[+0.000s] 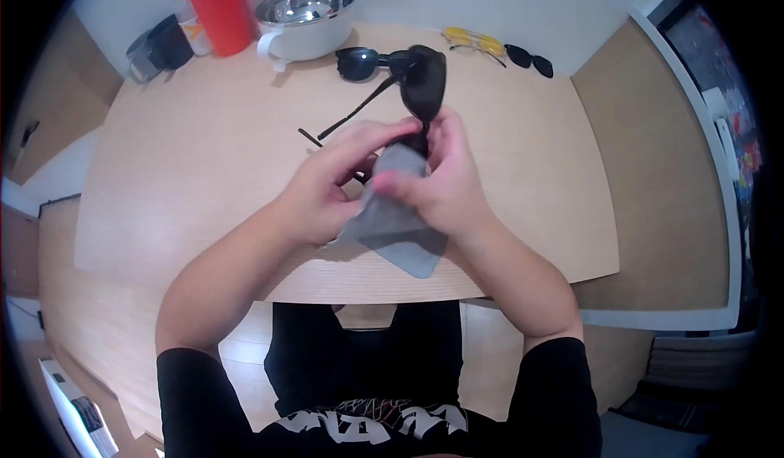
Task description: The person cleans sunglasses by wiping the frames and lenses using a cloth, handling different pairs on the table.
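A: Black printed shirt (367, 428) nearest the camera. Then biggest first?

B: Wood-look table (204, 172). At its back, white handled bowl (304, 40), shiny metal inside; red jug (222, 10) beside it

A: Hands?

B: Left hand (327, 184): fingers bent around the frame of the dark sunglasses (425, 84); can't tell if the thumb grips anything. Right hand (449, 172): pinching the grey cloth (408, 245), thumb on near side, other fingers behind

A: Cloth?

B: Partly over one lens, loose corner hanging

A: Sunglasses?

B: Held up over the table, between both hands, other lens uncovered

A: Other eyewear?

B: Back of table: black-framed sunglasses (358, 64), yellow glasses (478, 42), small dark glasses (531, 60)
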Demonstrator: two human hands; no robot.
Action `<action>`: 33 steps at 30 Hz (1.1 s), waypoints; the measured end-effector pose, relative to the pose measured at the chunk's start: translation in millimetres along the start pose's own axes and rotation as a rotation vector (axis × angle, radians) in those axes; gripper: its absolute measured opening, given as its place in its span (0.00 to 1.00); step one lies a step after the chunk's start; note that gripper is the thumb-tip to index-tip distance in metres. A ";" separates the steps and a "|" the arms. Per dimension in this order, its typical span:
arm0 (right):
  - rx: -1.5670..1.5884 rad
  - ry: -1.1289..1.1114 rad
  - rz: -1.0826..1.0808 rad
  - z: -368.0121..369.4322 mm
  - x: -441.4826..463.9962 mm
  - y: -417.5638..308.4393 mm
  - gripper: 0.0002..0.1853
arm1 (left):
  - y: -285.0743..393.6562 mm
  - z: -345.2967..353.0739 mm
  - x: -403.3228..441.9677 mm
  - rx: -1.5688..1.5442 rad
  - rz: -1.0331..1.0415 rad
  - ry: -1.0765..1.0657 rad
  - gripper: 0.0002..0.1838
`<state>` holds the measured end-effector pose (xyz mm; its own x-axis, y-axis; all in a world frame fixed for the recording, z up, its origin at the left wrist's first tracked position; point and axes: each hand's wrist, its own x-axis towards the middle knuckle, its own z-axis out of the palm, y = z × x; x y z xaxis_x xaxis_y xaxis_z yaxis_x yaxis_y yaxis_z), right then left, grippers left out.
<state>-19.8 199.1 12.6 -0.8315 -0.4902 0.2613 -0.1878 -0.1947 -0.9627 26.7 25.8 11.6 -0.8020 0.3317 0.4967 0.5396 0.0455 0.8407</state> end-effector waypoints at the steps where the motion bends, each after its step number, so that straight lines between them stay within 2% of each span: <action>1: 0.028 0.055 0.037 -3.4 1.1 -3.5 0.53 | -5.0 -3.2 -3.8 0.067 0.002 -0.032 0.35; 4: 0.126 0.081 0.100 -3.2 1.8 -11.5 0.50 | -6.4 1.1 -6.9 0.015 0.006 -0.015 0.35; 7: 0.003 -0.030 0.052 4.9 -5.7 -12.5 0.49 | 2.3 0.5 -3.6 0.002 0.032 -0.002 0.36; 9: -0.044 -0.040 0.004 4.2 -5.7 -10.8 0.49 | -2.4 2.9 -5.9 -0.102 -0.047 -0.001 0.37; 13: -0.017 -0.095 0.095 0.0 -5.8 -14.5 0.51 | -10.3 4.9 -7.2 -0.141 -0.056 -0.005 0.38; 15: -0.007 -0.139 0.173 2.8 -8.9 -18.0 0.52 | -8.9 2.8 -8.8 -0.129 -0.125 -0.023 0.40; 16: -0.049 -0.126 0.138 1.5 -8.6 -15.9 0.51 | -8.3 1.8 -9.3 -0.121 -0.159 -0.031 0.42; 18: -0.132 -0.101 0.069 -2.6 -5.7 -10.6 0.49 | -8.0 5.0 -7.3 -0.141 -0.119 -0.009 0.38; 21: 0.082 0.078 0.170 -8.1 3.9 -15.1 0.47 | -7.3 3.8 -10.3 -0.154 -0.156 -0.026 0.37; 24: 0.065 -0.012 0.218 -3.1 -0.6 -21.1 0.46 | -5.9 6.0 -12.0 -0.186 -0.172 -0.006 0.37; 25: 0.014 -0.069 0.091 1.7 -3.5 -17.8 0.46 | -5.0 6.4 -11.1 -0.198 -0.164 0.011 0.37; 28: -0.060 -0.151 0.110 4.3 -7.4 -11.0 0.45 | -3.6 4.9 -6.2 -0.271 -0.104 0.060 0.40; 29: -0.060 -0.108 0.071 3.0 -6.3 -7.9 0.43 | -4.2 5.1 -5.8 -0.227 -0.102 0.045 0.39; 33: 0.116 0.065 0.132 -7.8 2.0 -13.0 0.40 | -7.1 5.0 -10.0 -0.132 -0.114 0.018 0.37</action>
<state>-23.1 207.2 25.1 -0.8777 -0.4627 0.1244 -0.0161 -0.2310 -0.9728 32.2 26.9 -0.4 -0.8613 0.3145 0.3992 0.4074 -0.0423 0.9123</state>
